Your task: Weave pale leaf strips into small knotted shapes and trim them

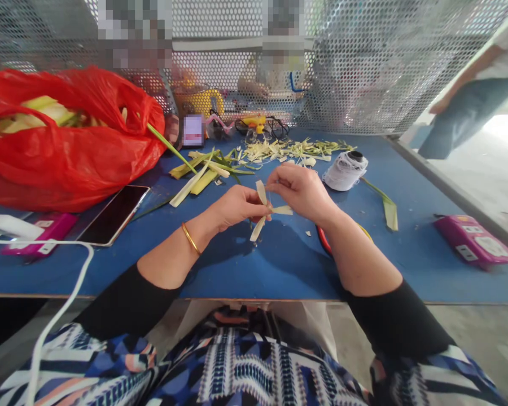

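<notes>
My left hand (241,207) pinches the middle of a small flower shape made of pale leaf strips (259,228), whose pieces stick out in several directions. Close by on the right, my right hand (298,189) has its thumb and fingertips pressed together, with what looks like a fine thread between them, just above the strips. A spool of white thread (342,172) stands tilted beyond my right hand. Red-handled scissors (323,239) lie partly hidden under my right forearm. Leaf pieces (203,179) lie beyond my left hand.
A red plastic bag (122,163) of leaves fills the left, near a phone (114,217) and a white cable (82,276). Leaf scraps (279,151) lie along the back by a perforated metal screen (364,73). Purple power sockets (476,239) sit at right; a person (469,113) stands beyond.
</notes>
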### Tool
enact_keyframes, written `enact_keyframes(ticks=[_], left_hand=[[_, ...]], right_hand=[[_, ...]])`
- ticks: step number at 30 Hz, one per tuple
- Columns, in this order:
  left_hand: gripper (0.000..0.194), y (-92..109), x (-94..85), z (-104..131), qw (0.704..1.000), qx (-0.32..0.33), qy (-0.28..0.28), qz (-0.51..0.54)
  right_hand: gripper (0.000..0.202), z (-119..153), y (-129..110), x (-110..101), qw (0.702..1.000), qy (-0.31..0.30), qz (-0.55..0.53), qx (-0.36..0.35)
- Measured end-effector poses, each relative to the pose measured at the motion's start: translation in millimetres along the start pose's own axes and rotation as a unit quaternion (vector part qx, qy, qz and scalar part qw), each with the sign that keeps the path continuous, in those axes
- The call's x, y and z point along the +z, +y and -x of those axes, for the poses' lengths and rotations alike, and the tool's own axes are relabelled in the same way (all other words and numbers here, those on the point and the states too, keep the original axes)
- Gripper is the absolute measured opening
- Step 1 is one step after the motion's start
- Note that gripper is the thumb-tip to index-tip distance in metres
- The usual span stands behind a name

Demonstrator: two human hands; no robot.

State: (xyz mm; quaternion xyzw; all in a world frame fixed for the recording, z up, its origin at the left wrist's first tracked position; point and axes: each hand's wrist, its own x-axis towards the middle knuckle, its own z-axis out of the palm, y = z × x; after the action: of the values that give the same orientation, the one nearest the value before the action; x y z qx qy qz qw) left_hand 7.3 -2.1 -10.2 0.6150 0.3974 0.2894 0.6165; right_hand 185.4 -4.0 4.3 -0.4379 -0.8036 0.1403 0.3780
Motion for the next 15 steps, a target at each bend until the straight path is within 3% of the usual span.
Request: enact_keyframes(ticks=[2, 5, 10, 15], left_hand=[[0.015, 0.7, -2.3, 1.8, 0.998, 0.023, -0.048, 0.012], [0.021, 0.0, -4.8, 1.4, 0.995, 0.061, -0.053, 0.062], [0.023, -3.4, -3.7, -4.7, 0.981, 0.094, 0.062, 0.158], [0.018, -3.1, -1.7, -7.8, 0.965, 0.102, 0.180, 0.161]], right_hand=[[0.011, -1.6, 3.4, -2.1, 0.997, -0.022, -0.052, 0.059], [0.014, -2.9, 8.0, -2.4, 0.969, -0.061, -0.171, 0.169], [0.025, -2.3, 4.7, 10.9, 0.920, -0.014, -0.298, 0.253], [0.035, 1.9, -6.2, 25.5, 0.935, 0.027, -0.243, 0.255]])
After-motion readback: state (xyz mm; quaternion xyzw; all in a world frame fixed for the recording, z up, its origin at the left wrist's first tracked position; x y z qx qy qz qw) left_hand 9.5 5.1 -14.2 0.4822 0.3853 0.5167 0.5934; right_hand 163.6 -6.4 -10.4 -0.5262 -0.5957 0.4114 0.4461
